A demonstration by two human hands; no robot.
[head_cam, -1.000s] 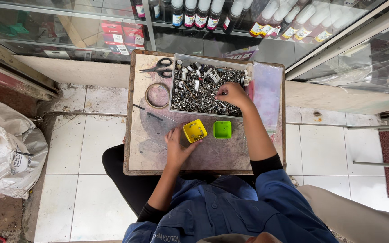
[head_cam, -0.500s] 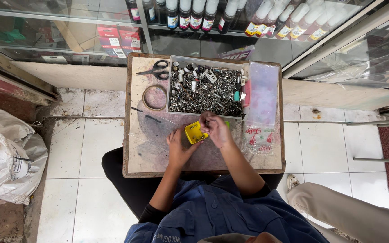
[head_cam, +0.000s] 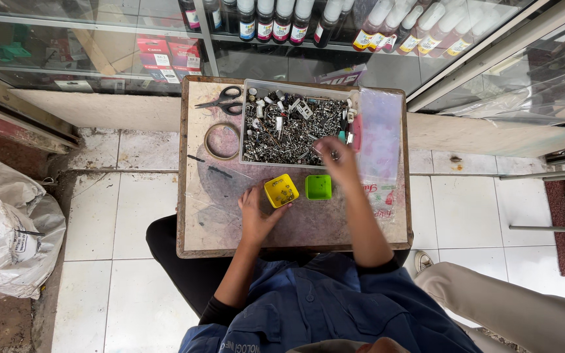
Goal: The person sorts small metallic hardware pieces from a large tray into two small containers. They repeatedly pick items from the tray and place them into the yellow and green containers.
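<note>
I see my left hand point(head_cam: 256, 212) resting open on the small table point(head_cam: 197, 222), fingers touching the yellow cup point(head_cam: 281, 191); the green cup point(head_cam: 318, 187) is just right of it. My right hand point(head_cam: 336, 153) hovers over the clear tray of metal parts point(head_cam: 282, 127); its grip I cannot tell.

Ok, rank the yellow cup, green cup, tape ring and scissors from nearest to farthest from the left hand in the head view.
1. Yellow cup: touching the left hand's fingertips, just right of them.
2. Green cup: beside the yellow one, further right.
3. Tape ring: up the board, left of the parts bin.
4. Scissors: far left corner.
</note>
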